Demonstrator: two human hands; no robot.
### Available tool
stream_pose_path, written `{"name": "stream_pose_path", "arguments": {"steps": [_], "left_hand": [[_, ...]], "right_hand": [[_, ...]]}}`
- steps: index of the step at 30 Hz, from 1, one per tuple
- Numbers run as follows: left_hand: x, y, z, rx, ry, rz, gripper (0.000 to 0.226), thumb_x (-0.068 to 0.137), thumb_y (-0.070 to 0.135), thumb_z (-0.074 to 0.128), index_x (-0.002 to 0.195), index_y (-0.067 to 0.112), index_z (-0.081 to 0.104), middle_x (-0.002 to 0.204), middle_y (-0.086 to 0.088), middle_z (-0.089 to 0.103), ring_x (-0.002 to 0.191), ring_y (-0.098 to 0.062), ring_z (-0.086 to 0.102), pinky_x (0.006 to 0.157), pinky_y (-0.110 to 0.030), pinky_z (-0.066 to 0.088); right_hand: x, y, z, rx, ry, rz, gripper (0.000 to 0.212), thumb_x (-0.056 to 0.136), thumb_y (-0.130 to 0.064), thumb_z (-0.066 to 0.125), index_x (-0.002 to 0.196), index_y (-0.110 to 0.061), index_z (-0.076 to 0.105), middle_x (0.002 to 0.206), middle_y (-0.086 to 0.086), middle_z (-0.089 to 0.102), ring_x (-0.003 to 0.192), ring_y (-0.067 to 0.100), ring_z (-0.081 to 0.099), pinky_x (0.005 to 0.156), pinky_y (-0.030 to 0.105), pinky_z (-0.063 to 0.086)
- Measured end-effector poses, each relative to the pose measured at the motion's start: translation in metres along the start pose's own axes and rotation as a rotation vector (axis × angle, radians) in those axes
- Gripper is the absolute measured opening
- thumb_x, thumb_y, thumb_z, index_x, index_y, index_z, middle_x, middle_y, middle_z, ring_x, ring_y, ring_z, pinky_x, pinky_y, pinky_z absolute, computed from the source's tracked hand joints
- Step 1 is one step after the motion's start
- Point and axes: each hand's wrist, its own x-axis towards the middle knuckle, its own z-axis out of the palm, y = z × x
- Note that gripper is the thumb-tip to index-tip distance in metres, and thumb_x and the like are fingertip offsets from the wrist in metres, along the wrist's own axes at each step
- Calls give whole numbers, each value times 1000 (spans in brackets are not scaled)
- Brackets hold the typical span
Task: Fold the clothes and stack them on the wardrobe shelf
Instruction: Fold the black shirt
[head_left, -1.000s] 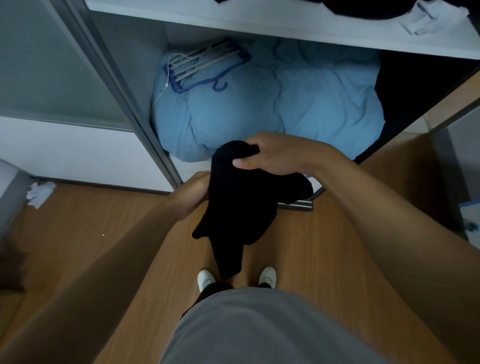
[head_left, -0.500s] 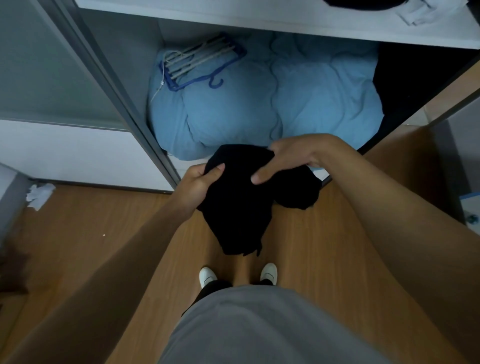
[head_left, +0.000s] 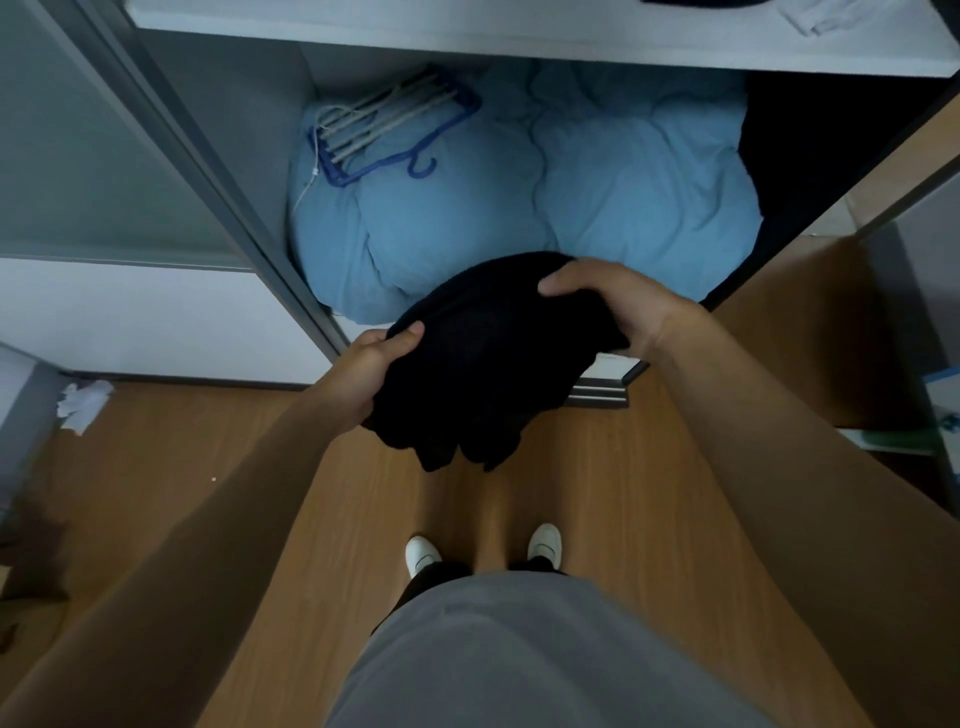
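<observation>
Folding looks nearly done: your left hand (head_left: 371, 371) and right hand (head_left: 610, 301) hold the bunched black garment (head_left: 493, 358) at the frame's centre, fingers curled round its edges, so next you must lift it to the white shelf (head_left: 467, 44) at the top.

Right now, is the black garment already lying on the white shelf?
No, the black garment is held in the air by both the left hand and the right hand, below the white shelf.
</observation>
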Motion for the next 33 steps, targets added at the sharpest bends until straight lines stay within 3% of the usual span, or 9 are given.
{"name": "stream_pose_path", "arguments": {"steps": [2, 5, 8, 13, 16, 19, 23, 29, 33], "left_hand": [[-2, 6, 0, -68, -56, 4, 35, 89, 40, 68, 109, 13, 76, 119, -11, 72, 108, -25, 70, 79, -24, 57], [-6, 16, 6, -173, -95, 30, 37, 88, 38, 70, 113, 11, 74, 123, -12, 70, 114, -26, 67, 84, -26, 57], [-8, 29, 14, -258, -109, 69, 39, 92, 37, 66, 117, 9, 73, 127, -14, 68, 118, -27, 65, 88, -29, 56], [-10, 49, 23, -326, -67, 5, 50, 94, 40, 59, 130, 5, 61, 126, -15, 68, 116, -28, 66, 87, -36, 57], [-12, 56, 23, -281, -98, -95, 44, 96, 37, 55, 125, 5, 63, 121, -14, 71, 109, -26, 70, 81, -33, 59], [-17, 60, 20, -234, -106, -168, 38, 97, 33, 56, 120, 6, 66, 120, -12, 71, 108, -24, 70, 81, -31, 59], [-21, 62, 20, -213, -97, -201, 37, 96, 33, 57, 120, 6, 67, 121, -12, 71, 107, -23, 70, 84, -31, 58], [-21, 63, 28, -199, -145, -245, 45, 96, 34, 56, 128, 3, 61, 125, -17, 67, 113, -28, 66, 94, -37, 53], [-20, 66, 21, -216, -134, -226, 38, 98, 32, 54, 113, 2, 72, 118, -17, 71, 103, -26, 71, 83, -34, 59]], "right_hand": [[2, -6, -2, 240, 61, -67, 14, 79, -32, 73, 74, -20, 80, 81, -1, 75, 75, 14, 73, 71, 27, 58], [11, 1, -11, 613, -50, -191, 61, 87, -61, 59, 125, -14, 67, 127, 8, 68, 119, 25, 63, 107, 43, 45], [19, 31, -14, 639, -224, -175, 89, 86, -77, 43, 149, -15, 41, 148, 12, 51, 136, 30, 49, 114, 49, 36], [24, 80, 4, 257, -113, -189, 42, 90, -32, 66, 131, -20, 61, 135, 5, 63, 126, 19, 58, 108, 39, 45], [26, 82, 14, 19, 59, -268, 40, 84, -12, 75, 123, -10, 65, 122, 12, 70, 115, 26, 65, 103, 37, 50], [23, 66, 4, 144, 227, -313, 36, 73, -9, 78, 108, -9, 72, 108, 11, 75, 103, 25, 71, 91, 37, 54], [17, 60, -9, 264, 113, -325, 38, 83, -22, 76, 118, -8, 68, 118, 11, 72, 114, 25, 67, 95, 33, 54], [10, 75, 27, -228, -49, -256, 57, 75, -28, 80, 127, -35, 57, 125, -13, 67, 120, 6, 60, 98, 20, 48], [9, 71, 46, -194, 52, -355, 39, 83, -15, 79, 114, -35, 66, 110, -15, 73, 107, 4, 67, 88, 18, 53]]}}
